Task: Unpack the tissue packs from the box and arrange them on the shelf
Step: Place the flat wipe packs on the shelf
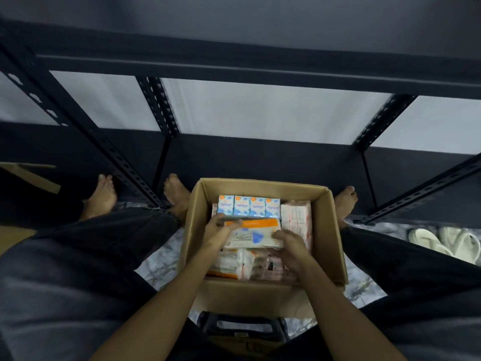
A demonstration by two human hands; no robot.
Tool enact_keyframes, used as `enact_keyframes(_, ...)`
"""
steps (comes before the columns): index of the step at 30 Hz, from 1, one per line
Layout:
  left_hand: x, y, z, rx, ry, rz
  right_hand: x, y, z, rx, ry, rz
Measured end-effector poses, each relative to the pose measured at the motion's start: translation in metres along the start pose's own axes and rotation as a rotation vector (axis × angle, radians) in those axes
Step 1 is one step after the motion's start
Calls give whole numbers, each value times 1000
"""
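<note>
An open cardboard box [335,238] sits on the floor between my legs, in front of a dark metal shelf [260,157]. Inside it, a row of small blue-and-white tissue packs [248,205] stands along the far wall, with pink-and-white packs [296,214] at the right and more packs [250,267] along the near side. In the middle lies a flat white tissue pack with an orange band and a blue mark [253,234]. My left hand [218,230] grips its left end and my right hand [289,247] grips its right end.
The shelf's perforated black uprights [158,105] and top beam [234,66] stand close ahead, with a white wall behind. Bare feet [104,194] rest by the lower shelf. A cardboard flap [31,175] lies at the left and pale sandals [442,242] at the right.
</note>
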State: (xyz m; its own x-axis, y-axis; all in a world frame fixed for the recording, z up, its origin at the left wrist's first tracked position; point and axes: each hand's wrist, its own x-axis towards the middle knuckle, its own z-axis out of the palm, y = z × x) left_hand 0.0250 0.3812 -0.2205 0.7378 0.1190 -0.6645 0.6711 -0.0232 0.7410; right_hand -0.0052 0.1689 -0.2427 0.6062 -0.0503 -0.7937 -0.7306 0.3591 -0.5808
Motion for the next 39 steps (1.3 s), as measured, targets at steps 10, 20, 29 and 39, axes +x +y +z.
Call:
enact_keyframes(10, -34, 66, 2, 0, 31, 233, -72, -84, 15, -219, -130, -305)
enact_keyframes(20, -153, 215, 12, 79, -102, 932, -191, -184, 45, -296, 236, -1036)
enact_keyframes(29, -180, 351, 11, 421, 275, 1302, -245, -307, 79, -402, 342, -1471)
enact_keyframes(39, -117, 398, 19, 1032, 410, 929, -200, -378, 97, -1219, 490, -1072)
